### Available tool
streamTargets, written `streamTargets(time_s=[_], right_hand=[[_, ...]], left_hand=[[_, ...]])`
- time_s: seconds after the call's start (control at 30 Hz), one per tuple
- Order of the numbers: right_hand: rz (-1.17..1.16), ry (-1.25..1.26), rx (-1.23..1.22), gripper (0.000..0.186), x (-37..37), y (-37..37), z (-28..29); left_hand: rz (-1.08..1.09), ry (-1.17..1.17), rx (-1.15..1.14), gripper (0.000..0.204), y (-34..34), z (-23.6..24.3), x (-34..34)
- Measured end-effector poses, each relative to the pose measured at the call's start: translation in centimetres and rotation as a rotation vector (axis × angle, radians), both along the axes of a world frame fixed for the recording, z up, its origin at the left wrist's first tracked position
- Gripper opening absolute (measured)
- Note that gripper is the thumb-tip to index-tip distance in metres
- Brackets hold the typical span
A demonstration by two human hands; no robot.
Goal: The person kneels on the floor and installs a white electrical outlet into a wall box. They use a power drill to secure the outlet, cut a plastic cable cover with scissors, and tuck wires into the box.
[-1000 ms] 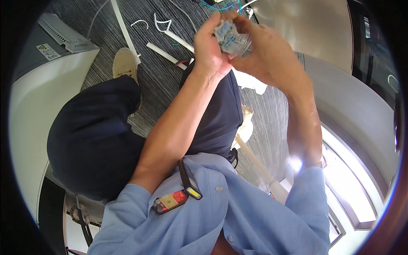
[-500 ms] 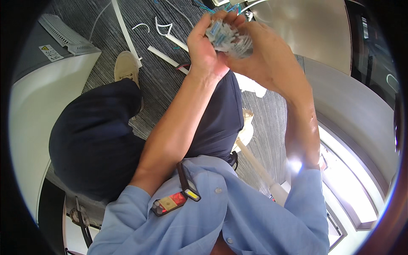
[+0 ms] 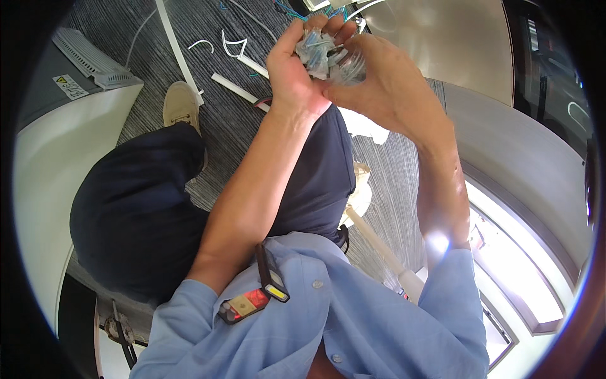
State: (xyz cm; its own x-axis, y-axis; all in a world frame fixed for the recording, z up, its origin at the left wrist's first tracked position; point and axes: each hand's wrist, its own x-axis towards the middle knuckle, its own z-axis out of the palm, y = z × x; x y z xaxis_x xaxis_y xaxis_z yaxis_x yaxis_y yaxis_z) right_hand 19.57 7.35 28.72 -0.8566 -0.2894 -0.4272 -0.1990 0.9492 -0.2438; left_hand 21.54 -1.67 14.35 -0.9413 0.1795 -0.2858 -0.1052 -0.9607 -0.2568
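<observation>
My left hand [image 3: 291, 83] is turned palm up, fingers curled around a crumpled clear plastic bag of small pale and bluish pieces [image 3: 314, 54]. The exact kind of these pieces is too small and blurred to tell. From the right, my right hand [image 3: 398, 85] curves over the bag's clear, shiny part [image 3: 349, 68], its thumb close to my left palm. Its fingertips are mostly hidden behind the plastic and the hand itself. Both hands are held out together beyond my knee, above the floor.
White trunking strips [image 3: 237, 90] and curled offcuts [image 3: 233, 44] lie on the grey carpet [image 3: 221, 139]. Teal cables [image 3: 291, 11] are at the far edge. A metallic panel [image 3: 461, 44] stands at right, a white cabinet [image 3: 76, 139] at left. A pale round object [image 3: 360, 196] sits by my leg.
The whole view has shifted slightly, so both hands appear a little further left. The plastic bag has turned between them, and more of its clear part shows by my right hand.
</observation>
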Motion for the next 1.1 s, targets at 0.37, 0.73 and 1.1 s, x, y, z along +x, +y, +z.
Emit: streamTargets(time_s=[0.37,0.73,1.1], right_hand=[[-0.009,0.147,-0.132,0.055,1.4,0.9,0.7],[-0.131,0.277,-0.477,0.071,3.9,3.6,-1.3],[-0.105,0.363,-0.768,0.078,5.2,5.0,-3.6]], left_hand=[[0.011,0.111,0.089,0.033,-0.9,0.9,0.3],[0.082,0.109,0.013,0.03,-1.1,1.6,0.0],[0.036,0.064,0.186,0.033,-2.2,1.8,0.0]])
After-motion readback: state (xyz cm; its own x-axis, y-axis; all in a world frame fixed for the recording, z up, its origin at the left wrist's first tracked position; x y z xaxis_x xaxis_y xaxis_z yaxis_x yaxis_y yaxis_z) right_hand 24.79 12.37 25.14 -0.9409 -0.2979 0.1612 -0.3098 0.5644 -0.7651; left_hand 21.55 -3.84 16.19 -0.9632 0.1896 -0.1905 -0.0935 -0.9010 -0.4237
